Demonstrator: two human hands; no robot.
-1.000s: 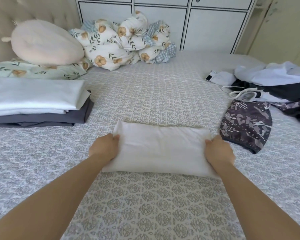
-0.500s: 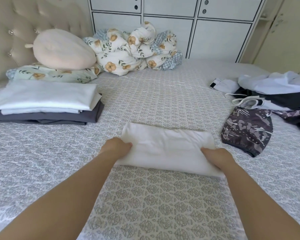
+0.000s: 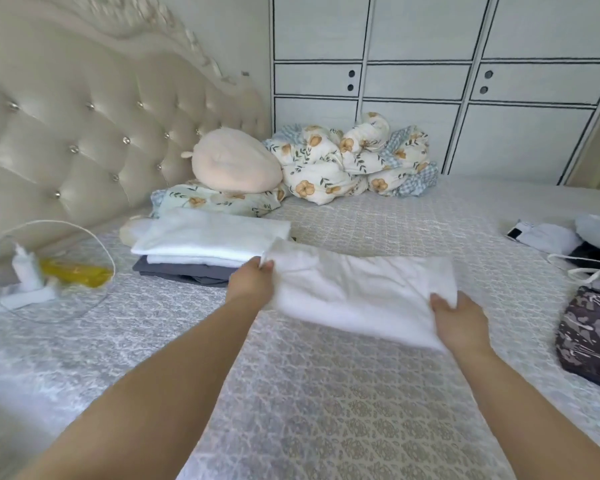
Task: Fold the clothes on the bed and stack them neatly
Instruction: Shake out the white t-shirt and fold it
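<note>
We hold a folded white garment (image 3: 357, 292) between both hands, lifted just off the patterned bedspread (image 3: 326, 410). Our left hand (image 3: 252, 284) pinches its left edge, fingers curled round the cloth, and our right hand (image 3: 459, 320) grips the near right corner, thumb on top. The garment's far left corner overlaps our view of the stack of folded clothes (image 3: 201, 251) (white pieces on top, a dark grey one at the bottom), which sits on the bed near the tufted headboard (image 3: 77, 133). Whether the garment touches the stack we cannot tell.

Behind the stack lies a floral pillow (image 3: 219, 200) with a round cream cushion (image 3: 236, 161) on it, and beside that a bunched floral duvet (image 3: 354, 161) against the white wardrobe (image 3: 465, 81). At the right edge a dark patterned garment (image 3: 589, 334) lies near a heap of white and black clothes (image 3: 561, 240). By the headboard, left, are a white charger with looped cable (image 3: 28, 268) and something yellow (image 3: 73, 271), too blurred to name.
</note>
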